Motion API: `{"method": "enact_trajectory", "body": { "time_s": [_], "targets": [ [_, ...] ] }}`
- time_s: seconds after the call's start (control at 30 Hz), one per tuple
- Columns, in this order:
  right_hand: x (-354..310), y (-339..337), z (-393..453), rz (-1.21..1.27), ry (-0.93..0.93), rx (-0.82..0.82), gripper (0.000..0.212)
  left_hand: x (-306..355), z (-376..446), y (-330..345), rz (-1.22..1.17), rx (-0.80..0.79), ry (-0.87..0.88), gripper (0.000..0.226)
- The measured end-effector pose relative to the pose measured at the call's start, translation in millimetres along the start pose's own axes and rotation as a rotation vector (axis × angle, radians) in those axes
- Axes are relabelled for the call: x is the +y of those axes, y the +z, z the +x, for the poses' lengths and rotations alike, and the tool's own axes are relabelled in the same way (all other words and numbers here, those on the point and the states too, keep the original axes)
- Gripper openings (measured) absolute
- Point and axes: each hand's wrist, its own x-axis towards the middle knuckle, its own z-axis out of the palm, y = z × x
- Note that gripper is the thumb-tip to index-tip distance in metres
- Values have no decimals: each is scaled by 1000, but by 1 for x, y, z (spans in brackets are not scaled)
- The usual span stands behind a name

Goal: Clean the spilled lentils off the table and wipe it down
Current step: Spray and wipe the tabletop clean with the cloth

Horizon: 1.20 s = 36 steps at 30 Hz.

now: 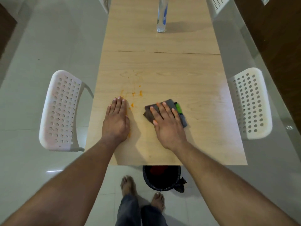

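The bench (162, 66), a long pale wooden top, runs away from the person, with a white perforated chair (60, 110) drawn up on the left side and a second chair (250, 103) on the right. Under the near edge stands a bin (162, 178) lined with a dark bag, just ahead of the person's bare feet. Far up the bench a clear water bottle (162, 15) stands upright, well apart from the work.

The left hand (116, 118) lies flat on the wood, fingers straight and together, holding nothing. The right hand (167, 121) is spread wide, pressing down on a folded dark grey cloth (164, 111) that shows a green strip along its far side.

What remains of the lentils (136, 93) is a scatter of orange smears and specks just beyond and beside the left fingertips, with another streak near the left wrist. No whole heap is visible, so the bulk seems to be off the bench already and the wiping step looks to be the one in hand.

The next move likely calls for sliding the cloth leftward across the smears under firm, even pressure, and lifting the left hand out of the way so the streaks beneath and beside it are covered too.
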Motion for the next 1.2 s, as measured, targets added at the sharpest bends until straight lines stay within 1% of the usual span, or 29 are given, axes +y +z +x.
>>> {"method": "enact_trajectory", "body": {
  "time_s": [0.1,0.2,0.27,0.37,0.43,0.47,0.53,0.63,0.73,0.8,0.9,0.97,1.0,1.03,1.1,1.2],
  "targets": [
    [-6,-5,59,14,61,23,57,-9,30,-4,-14,1,17,70],
    [-25,-1,86,44,85,12,58,-17,60,-9,-20,-13,23,70],
    [-30,0,82,31,25,-4,59,-22,78,-13,-14,-27,23,71],
    [-16,-3,58,18,-96,-14,59,-26,103,-18,12,-33,36,69],
    [-6,-6,57,8,-123,-20,59,-30,125,-23,20,-30,34,65],
    [-1,-8,62,6,-110,-17,58,-32,137,-24,17,-32,33,64],
    [4,-8,86,5,-21,-9,58,-37,160,-27,23,-35,34,64],
    [11,-12,148,-14,77,46,57,-39,178,-28,46,-28,57,69],
    [3,-12,212,13,146,29,56,-44,180,-21,56,13,61,67],
    [-12,-10,228,17,160,31,57,-43,180,-20,46,17,65,65],
    [-26,-12,205,-4,36,12,60,-43,179,-23,36,27,58,65],
    [-20,-15,178,-10,-55,-21,60,-44,180,-24,29,26,59,65],
    [-12,-17,175,-21,-72,-34,59,-45,185,-24,25,24,51,65],
    [-3,-18,172,-22,-63,-27,59,-44,183,-24,31,26,49,65],
    [14,-19,192,-27,25,3,58,-43,184,-22,36,19,49,65],
    [19,-22,259,-17,153,43,56,-47,186,-20,54,20,48,65]
  ]
}}
